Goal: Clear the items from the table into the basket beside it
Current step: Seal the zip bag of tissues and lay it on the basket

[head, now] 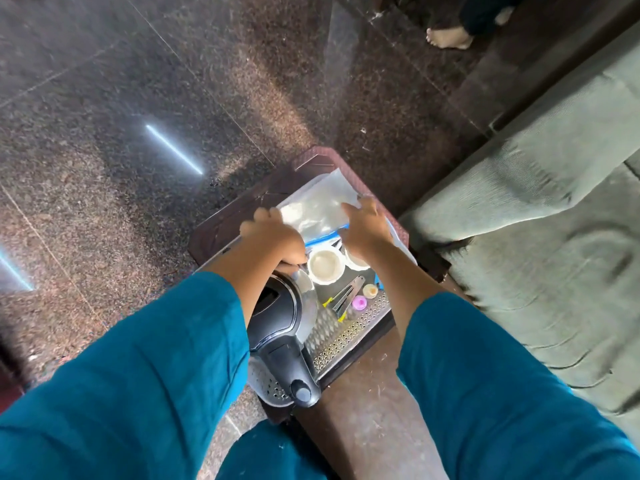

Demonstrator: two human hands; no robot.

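A pale perforated basket (346, 336) rests on a dark brown plastic stool (239, 216). Over its far end lies a clear plastic bag (317, 207) with white contents. My left hand (273, 233) grips the bag's left edge and my right hand (367, 228) grips its right edge. Inside the basket are a black electric kettle (280, 323), a white cup (325, 266), a second white cup (358, 264) partly hidden under my right wrist, metal tongs (346, 296), a small pink piece (359, 302) and a small orange piece (370, 290).
A brown wooden surface (367, 414) runs under the basket's near end, between my teal sleeves. A grey-green sofa (554, 237) fills the right side. Dark polished granite floor (138, 98) spreads to the left and beyond. Another person's bare foot (448, 38) is at the top.
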